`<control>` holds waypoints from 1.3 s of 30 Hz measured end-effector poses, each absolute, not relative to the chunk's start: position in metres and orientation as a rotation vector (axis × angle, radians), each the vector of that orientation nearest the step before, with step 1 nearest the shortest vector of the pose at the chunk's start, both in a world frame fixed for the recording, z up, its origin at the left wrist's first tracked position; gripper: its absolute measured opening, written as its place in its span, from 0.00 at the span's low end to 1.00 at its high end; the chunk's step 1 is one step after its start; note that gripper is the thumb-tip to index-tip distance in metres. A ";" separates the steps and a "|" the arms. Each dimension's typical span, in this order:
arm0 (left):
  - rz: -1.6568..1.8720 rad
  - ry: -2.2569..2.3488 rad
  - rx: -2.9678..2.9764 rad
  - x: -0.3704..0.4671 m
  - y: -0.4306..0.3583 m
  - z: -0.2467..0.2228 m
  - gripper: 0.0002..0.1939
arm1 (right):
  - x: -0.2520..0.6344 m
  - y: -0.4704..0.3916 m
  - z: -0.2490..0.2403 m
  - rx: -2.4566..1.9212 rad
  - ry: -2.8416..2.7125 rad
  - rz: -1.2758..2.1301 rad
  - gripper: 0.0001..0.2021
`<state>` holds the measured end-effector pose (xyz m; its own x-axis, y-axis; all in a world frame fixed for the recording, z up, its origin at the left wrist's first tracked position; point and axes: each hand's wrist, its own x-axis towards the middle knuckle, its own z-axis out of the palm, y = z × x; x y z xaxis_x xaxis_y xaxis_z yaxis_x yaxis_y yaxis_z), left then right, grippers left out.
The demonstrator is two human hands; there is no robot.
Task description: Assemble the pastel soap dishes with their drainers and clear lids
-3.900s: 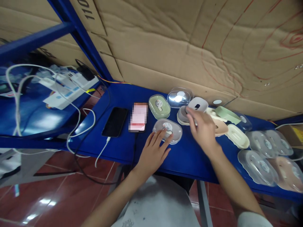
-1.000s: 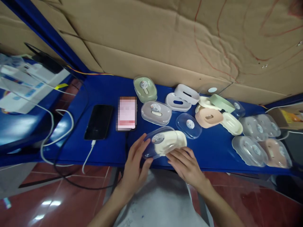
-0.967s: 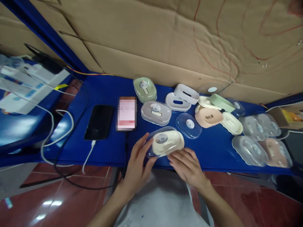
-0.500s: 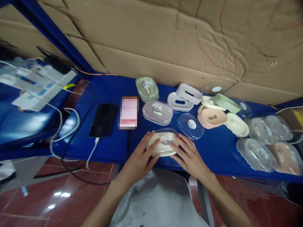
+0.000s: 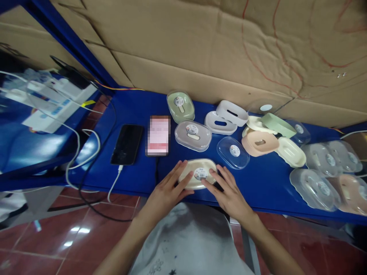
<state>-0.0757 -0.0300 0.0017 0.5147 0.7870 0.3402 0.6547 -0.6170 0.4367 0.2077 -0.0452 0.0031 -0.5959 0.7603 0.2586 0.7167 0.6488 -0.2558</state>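
Cream under its clear lid [image 5: 201, 174], the oval dish [image 5: 197, 165] has my left hand [image 5: 168, 188] and right hand [image 5: 232, 194] spread on it, neither clasping. It sits just this side of the grey dish [image 5: 194, 139]; I expect it light, stiff, slick, best held by both ends.
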 end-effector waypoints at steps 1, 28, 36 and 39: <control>0.761 1.226 2.512 -0.075 -0.031 0.001 0.39 | 0.207 -0.045 0.004 -1.163 -2.535 0.191 0.34; 0.769 1.218 2.470 -0.080 -0.057 0.008 0.09 | 0.223 -0.001 0.034 -1.391 -2.373 0.026 0.17; 0.710 1.142 2.538 -0.090 -0.072 0.021 0.07 | 0.217 0.109 0.034 -1.467 -2.320 -0.115 0.20; 0.745 1.197 2.501 -0.087 -0.073 0.024 0.07 | 0.214 0.131 0.032 -1.452 -2.300 -0.105 0.20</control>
<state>-0.0869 -0.0726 0.0245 0.5263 0.7825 0.3327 0.6437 -0.6223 0.4454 0.2138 0.1308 0.0318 -0.3688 0.8465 0.3840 0.8781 0.4528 -0.1549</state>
